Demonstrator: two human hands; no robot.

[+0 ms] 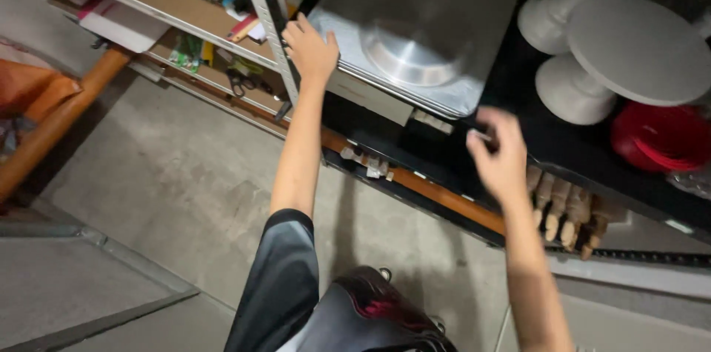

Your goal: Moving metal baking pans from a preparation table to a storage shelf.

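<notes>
Looking down at a metal shelving unit, both arms stretched out toward a stack of flat aluminium baking trays (444,34) sitting on a black shelf (548,137). Left hand (311,48) planted on the near left corner of the trays, fingers curled over the edge right by the perforated upright post (268,19), so closed on the tray rim rather than spread. Right hand (500,152) further along the front edge, a bit blurred, fingers bent and pinching at something small and pale near the tray corner; can't really tell what, or how tight. Pretty sure these trays handle stiff and light each, but heavier as a stack, with slick bare metal and thin edges that bite a little, so best taken by the rolled rim at two opposite corners, thumbs on top. Round pans (407,56) resting on the top tray look ready to slide if it tips. White cake stands (629,56) just to the right, something red (659,137) below them, wooden rolling pins (563,208) hanging off the lower edge, scissors (238,84) and stationery on the wooden shelves to the left, bare concrete floor (185,189) underneath.
</notes>
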